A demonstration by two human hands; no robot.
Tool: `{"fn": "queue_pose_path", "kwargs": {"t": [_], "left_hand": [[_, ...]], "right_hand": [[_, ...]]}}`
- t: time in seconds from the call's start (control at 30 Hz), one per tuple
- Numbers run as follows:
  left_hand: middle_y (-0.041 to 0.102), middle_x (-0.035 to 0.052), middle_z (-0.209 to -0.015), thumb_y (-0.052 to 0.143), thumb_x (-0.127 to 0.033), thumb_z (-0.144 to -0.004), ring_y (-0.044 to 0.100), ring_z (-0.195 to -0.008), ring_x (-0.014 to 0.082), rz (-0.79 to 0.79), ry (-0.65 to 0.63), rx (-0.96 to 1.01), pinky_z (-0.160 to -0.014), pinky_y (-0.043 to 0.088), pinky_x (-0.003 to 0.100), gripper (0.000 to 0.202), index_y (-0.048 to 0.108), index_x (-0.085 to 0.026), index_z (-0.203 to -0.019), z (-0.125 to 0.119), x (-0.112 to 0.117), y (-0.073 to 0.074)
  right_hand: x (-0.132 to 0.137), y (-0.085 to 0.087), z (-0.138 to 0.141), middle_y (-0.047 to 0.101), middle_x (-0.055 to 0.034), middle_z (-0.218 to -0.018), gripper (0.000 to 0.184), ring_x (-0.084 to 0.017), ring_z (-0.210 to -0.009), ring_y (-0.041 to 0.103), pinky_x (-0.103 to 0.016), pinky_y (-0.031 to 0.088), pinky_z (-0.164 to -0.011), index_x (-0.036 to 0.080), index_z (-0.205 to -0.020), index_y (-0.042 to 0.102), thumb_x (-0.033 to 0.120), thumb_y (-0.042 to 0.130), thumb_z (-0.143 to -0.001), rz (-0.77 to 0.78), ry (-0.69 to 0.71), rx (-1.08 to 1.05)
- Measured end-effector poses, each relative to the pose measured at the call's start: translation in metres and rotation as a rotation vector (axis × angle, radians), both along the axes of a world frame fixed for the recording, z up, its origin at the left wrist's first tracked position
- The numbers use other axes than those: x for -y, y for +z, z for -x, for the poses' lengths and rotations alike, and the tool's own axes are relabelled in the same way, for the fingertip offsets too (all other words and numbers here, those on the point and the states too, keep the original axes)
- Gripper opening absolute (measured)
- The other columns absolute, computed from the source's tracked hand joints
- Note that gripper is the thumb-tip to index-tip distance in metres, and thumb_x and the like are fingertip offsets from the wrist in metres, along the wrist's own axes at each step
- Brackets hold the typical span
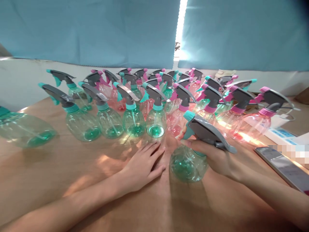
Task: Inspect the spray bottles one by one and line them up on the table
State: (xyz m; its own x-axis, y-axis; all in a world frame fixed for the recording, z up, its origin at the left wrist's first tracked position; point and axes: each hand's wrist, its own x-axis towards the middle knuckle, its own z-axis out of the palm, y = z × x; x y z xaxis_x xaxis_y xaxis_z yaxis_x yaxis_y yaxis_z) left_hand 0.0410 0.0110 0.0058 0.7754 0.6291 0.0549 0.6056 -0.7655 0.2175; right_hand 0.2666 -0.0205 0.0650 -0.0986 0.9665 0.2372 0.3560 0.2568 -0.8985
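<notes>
While the green spray bottle (187, 166) is gripped at its neck by the right hand (217, 158) on the table (72, 180), left hand (142, 167) laid flat and spread beside it, the crowded bottles (156, 124) behind could be toppled by one nudge.

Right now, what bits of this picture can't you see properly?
Head view:
- Neck of the green spray bottle: covered by the right hand gripping it.
- Green bottle at the left edge: its sprayer top is cut off by the frame.
- Back-row bottles: bodies hidden behind the front rows.
- Patch above the flat dark slab: pixelated, unreadable.
- Left hand: lies flat, palm hidden.
</notes>
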Motion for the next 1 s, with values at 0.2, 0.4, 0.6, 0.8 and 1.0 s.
{"fn": "queue_pose_path", "kwargs": {"t": [0.2,0.4,0.6,0.8,1.0], "left_hand": [[0.042,0.0141,-0.15,0.047,-0.039,-0.1,0.032,-0.141,0.0288,-0.011,0.01,0.002,-0.114,0.028,0.046,0.052,0.043,-0.012,-0.144,0.0,-0.001,-0.002],[0.044,0.0141,-0.148,0.047,-0.037,-0.099,0.033,-0.14,0.0302,-0.008,0.0,0.052,-0.112,0.031,0.048,0.049,0.046,-0.014,-0.142,0.0,-0.001,-0.002],[0.05,0.0146,-0.141,0.049,-0.034,-0.098,0.041,-0.135,0.0303,0.001,-0.005,0.128,-0.108,0.036,0.047,0.044,0.049,-0.016,-0.138,0.0,0.0,-0.001],[0.052,0.0104,-0.138,0.056,-0.029,-0.092,0.048,-0.127,0.0274,0.038,-0.034,0.244,-0.105,0.04,0.043,0.046,0.046,-0.02,-0.135,0.002,0.004,0.002],[0.05,0.0116,-0.139,0.068,-0.033,-0.082,0.046,-0.128,0.0297,0.084,-0.061,0.268,-0.107,0.037,0.046,0.061,0.043,-0.02,-0.136,0.002,0.008,0.004]], "right_hand": [[0.003,0.012,0.007,0.045,0.0049,-0.058,0.02,-0.011,-0.053,0.045,-0.025,0.037,-0.05,0.023,-0.061,0.049,0.025,0.059,-0.079,0.094,0.04,-0.096],[0.001,0.014,0.015,0.069,0.0005,-0.079,0.018,-0.021,-0.08,0.068,-0.03,0.052,-0.067,0.026,-0.085,0.066,0.017,0.054,-0.076,-0.031,0.119,-0.147],[-0.001,0.003,0.015,0.074,0.0018,-0.083,0.026,-0.02,-0.077,0.07,-0.031,0.055,-0.067,0.026,-0.093,0.067,0.014,0.053,-0.075,-0.106,0.112,-0.173],[-0.002,0.0,0.018,0.074,0.001,-0.091,0.018,-0.02,-0.086,0.069,-0.035,0.054,-0.08,0.027,-0.091,0.067,0.019,0.057,-0.078,-0.146,0.089,-0.236],[-0.002,-0.002,0.018,0.07,0.0,-0.08,0.014,-0.019,-0.074,0.063,-0.033,0.05,-0.066,0.025,-0.088,0.067,0.025,0.057,-0.078,-0.152,0.021,-0.167]]}}
